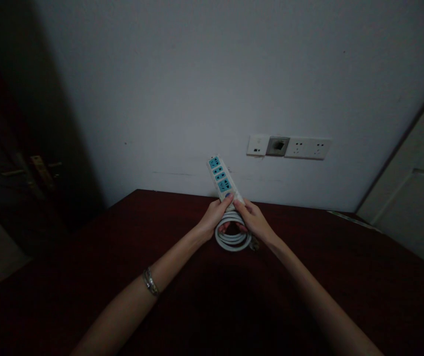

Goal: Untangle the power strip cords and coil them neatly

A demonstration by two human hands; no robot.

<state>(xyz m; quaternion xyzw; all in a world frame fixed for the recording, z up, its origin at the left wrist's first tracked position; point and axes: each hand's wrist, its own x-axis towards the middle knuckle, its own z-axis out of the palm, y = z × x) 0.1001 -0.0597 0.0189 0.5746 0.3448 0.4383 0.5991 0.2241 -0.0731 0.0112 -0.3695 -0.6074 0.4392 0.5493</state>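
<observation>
A white power strip (221, 178) with blue sockets is held up over a dark red table (85, 277), its free end pointing up toward the wall. My left hand (213, 217) grips its lower end, thumb on the face. My right hand (254, 221) is closed on the same end and on the white cable coil (232, 238) that hangs below the strip. Part of the coil is hidden by my fingers.
Wall sockets and a small panel (289, 147) sit on the white wall just behind the strip. A dark door with a brass handle (41, 170) stands at the left. A pale door (415, 198) is at the right.
</observation>
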